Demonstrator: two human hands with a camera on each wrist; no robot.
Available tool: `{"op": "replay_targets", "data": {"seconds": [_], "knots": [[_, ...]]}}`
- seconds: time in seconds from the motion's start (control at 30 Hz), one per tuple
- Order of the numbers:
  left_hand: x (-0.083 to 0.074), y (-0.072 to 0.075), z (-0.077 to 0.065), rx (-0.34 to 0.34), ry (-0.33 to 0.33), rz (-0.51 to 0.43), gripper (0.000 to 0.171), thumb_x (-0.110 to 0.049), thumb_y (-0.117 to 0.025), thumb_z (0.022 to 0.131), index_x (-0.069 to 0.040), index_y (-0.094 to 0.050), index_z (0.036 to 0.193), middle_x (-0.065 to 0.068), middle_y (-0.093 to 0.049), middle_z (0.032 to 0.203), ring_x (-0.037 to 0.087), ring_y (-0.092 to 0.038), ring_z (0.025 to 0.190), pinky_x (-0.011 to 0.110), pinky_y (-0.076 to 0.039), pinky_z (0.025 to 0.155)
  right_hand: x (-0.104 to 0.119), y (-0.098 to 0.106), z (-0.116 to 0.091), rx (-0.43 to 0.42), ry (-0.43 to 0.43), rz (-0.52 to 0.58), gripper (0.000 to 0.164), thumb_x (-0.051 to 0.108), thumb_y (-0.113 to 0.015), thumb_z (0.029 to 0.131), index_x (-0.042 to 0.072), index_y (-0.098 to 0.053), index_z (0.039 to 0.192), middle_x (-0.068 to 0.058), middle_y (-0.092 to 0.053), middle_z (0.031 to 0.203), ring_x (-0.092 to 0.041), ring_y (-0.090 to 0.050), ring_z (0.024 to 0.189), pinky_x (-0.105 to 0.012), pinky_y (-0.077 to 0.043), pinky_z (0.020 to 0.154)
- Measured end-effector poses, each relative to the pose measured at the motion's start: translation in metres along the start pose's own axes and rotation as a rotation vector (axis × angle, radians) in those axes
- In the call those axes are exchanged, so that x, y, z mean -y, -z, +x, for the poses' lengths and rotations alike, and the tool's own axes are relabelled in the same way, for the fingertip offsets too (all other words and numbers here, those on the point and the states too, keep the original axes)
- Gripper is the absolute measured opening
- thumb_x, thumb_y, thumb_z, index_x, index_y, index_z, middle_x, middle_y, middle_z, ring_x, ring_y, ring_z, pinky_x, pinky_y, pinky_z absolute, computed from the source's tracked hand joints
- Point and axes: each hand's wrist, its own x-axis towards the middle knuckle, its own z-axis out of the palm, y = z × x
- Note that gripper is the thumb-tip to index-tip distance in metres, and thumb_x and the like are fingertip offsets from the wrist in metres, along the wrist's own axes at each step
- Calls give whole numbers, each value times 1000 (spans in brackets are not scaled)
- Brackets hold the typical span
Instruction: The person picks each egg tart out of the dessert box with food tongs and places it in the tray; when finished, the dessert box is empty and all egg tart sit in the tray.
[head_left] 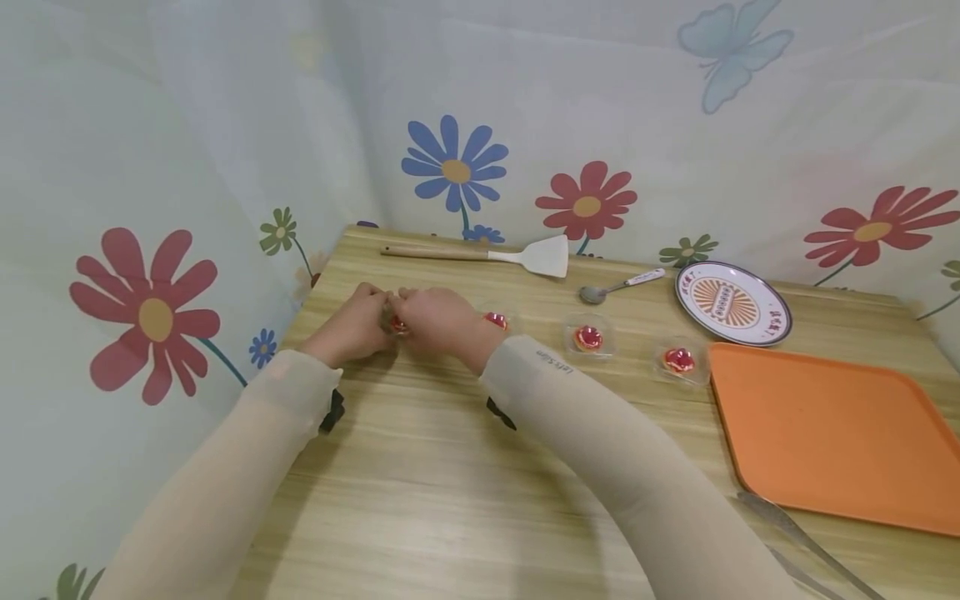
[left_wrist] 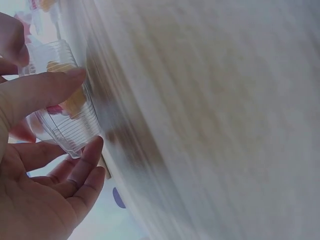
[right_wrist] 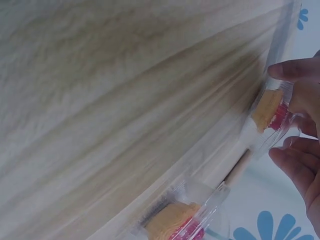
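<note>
At the table's left end, my left hand [head_left: 358, 323] and right hand [head_left: 442, 321] meet around a small clear plastic box [left_wrist: 82, 127]. Inside it sits a yellow tart [right_wrist: 266, 110] with a red top. The left wrist view shows the left thumb across one side of the box and fingertips at its lower edge. From the opposite side, the right thumb and fingers grip it in the right wrist view. In the head view the hands hide most of this box. Another boxed tart [head_left: 495, 320] stands just beyond the right hand, partly covered by it.
Two more boxed tarts [head_left: 589, 337] [head_left: 678, 360] line up to the right. Behind them lie a white spatula [head_left: 543, 256], a spoon [head_left: 594, 294] and a printed plate [head_left: 733, 304]. An orange tray [head_left: 840, 433] is at the right, with metal cutlery [head_left: 795, 529] before it.
</note>
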Motion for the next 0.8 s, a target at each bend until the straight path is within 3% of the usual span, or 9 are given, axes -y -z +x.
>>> {"op": "replay_targets", "data": {"seconds": [0.47,0.8], "knots": [[-3,-2,4,2,-20,24,53,-12,-76,83,9,-58,129,30,-50,130,41,-41,126,54,-37,106,3,-3,-4,-32,-4,-69,51,23,-61,99,5,-48,145,-8,-59,134,-18,-62,113,-32,-53,93],[-5,-1,2,19,18,0,65,-11,-79,80,10,-52,135,32,-41,136,43,-45,123,55,-38,105,2,-2,-6,-40,-26,-48,50,22,-60,100,8,-47,147,-8,-56,139,-19,-61,118,-32,-52,94]]}}
